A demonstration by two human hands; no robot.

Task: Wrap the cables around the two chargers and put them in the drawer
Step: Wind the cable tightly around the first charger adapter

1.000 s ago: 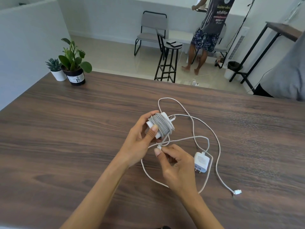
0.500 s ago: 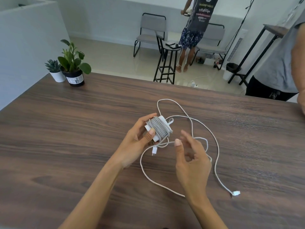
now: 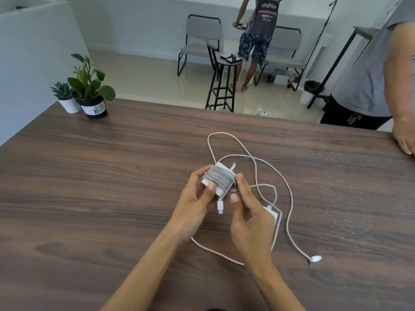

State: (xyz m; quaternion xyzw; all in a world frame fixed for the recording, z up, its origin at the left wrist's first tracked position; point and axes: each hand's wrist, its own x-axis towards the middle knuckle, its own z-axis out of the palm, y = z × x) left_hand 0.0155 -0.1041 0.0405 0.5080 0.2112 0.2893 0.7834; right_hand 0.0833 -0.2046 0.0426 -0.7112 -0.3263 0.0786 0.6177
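My left hand (image 3: 197,198) grips a white charger wound with grey cable (image 3: 221,180) above the dark wooden table (image 3: 89,187). The cable's white plug end (image 3: 220,206) hangs loose below the bundle. My right hand (image 3: 249,209) pinches the bundle's right edge between index finger and thumb. The second white charger (image 3: 270,211) lies on the table, mostly hidden behind my right hand. Its white cable (image 3: 289,198) sprawls in loose loops and ends in a connector (image 3: 316,258) at the right. No drawer is in view.
Two potted plants (image 3: 87,90) stand at the table's far left corner. A person in a grey shirt (image 3: 368,63) stands at the far right with a hand (image 3: 405,140) on the table edge. Beyond are a stool (image 3: 224,81), chairs and another person.
My right hand let go of the plug end, opened, then came back up to the right edge of the wrapped charger. The plug end now hangs free.
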